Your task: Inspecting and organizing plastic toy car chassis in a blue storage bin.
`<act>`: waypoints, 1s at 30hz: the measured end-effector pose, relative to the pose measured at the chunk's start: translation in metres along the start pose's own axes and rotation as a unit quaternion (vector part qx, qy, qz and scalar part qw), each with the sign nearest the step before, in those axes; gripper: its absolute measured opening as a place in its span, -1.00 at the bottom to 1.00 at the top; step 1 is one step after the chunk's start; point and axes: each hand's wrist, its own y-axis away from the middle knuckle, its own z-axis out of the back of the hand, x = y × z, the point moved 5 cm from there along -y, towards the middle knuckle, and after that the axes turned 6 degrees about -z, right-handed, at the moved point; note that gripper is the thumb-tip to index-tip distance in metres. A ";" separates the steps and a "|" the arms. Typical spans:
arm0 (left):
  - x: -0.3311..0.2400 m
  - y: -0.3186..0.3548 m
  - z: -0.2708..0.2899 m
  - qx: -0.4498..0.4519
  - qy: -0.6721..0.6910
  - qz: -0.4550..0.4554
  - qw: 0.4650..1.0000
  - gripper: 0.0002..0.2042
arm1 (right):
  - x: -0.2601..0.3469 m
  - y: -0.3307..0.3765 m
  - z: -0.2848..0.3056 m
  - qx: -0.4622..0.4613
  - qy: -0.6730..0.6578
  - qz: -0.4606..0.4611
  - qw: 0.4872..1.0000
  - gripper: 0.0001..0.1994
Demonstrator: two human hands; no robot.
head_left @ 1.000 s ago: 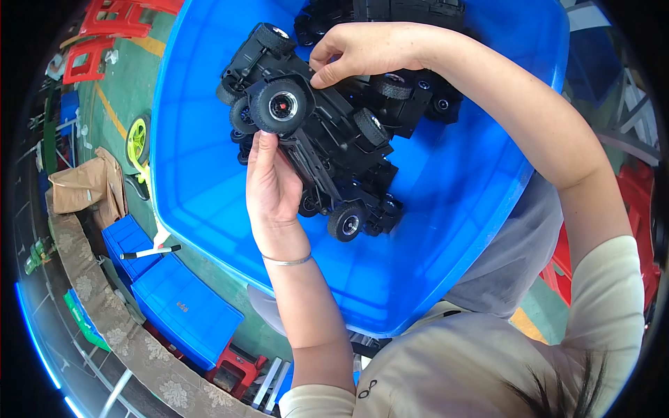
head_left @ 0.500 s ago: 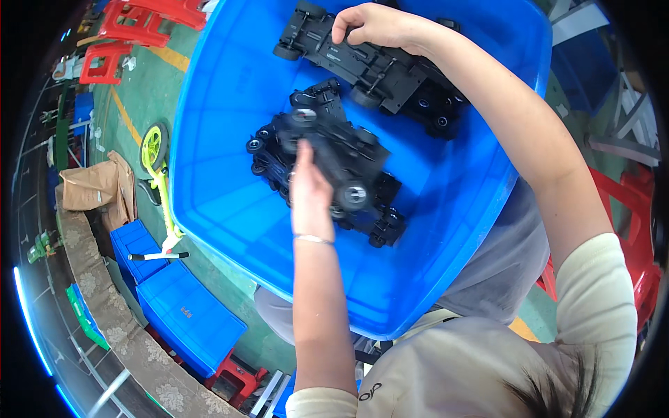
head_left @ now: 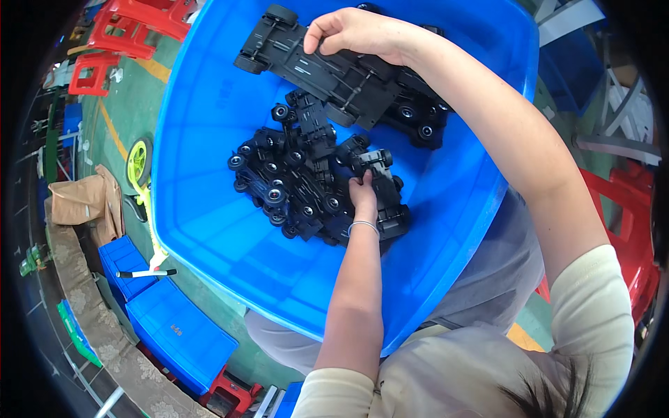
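Note:
A large black toy car chassis [head_left: 306, 66] with four wheels lies underside up across the far part of the blue tub [head_left: 202, 209]. My right hand [head_left: 355, 33] is over its far edge, thumb and fingers curled closed on it; part of the grip is hidden. Lower in the tub is a heap of smaller black toy car chassis [head_left: 293, 177] with silver-hubbed wheels. At the heap's right end my left hand [head_left: 364, 196] has its fingers closed on a toy car chassis [head_left: 385, 182] with a grey end part. More black chassis [head_left: 418, 122] lie beneath my right forearm.
The tub rests against my legs. To the left stand a yellow-green scooter [head_left: 143, 188], a brown paper bag [head_left: 83, 198] and lidded blue boxes [head_left: 178, 334]. Red stools [head_left: 122, 31] are at far left, and another red seat [head_left: 624, 230] is at right.
My left hand has moved right and down, and the blurred chassis it carried is no longer raised in it. The large chassis and my right hand have shifted left together.

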 end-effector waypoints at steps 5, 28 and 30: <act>-0.008 -0.010 -0.002 0.029 -0.241 -0.083 0.966 -0.71 | -0.007 -0.001 0.001 0.035 -0.012 -0.032 0.999 -0.82; -0.228 0.005 0.049 0.238 0.365 -0.172 0.884 -0.69 | 0.000 0.007 -0.015 0.127 -0.035 -0.036 0.991 -0.90; -0.225 -0.002 0.054 0.208 0.320 -0.181 0.906 -0.79 | 0.004 0.009 -0.016 0.135 -0.031 -0.035 0.990 -0.89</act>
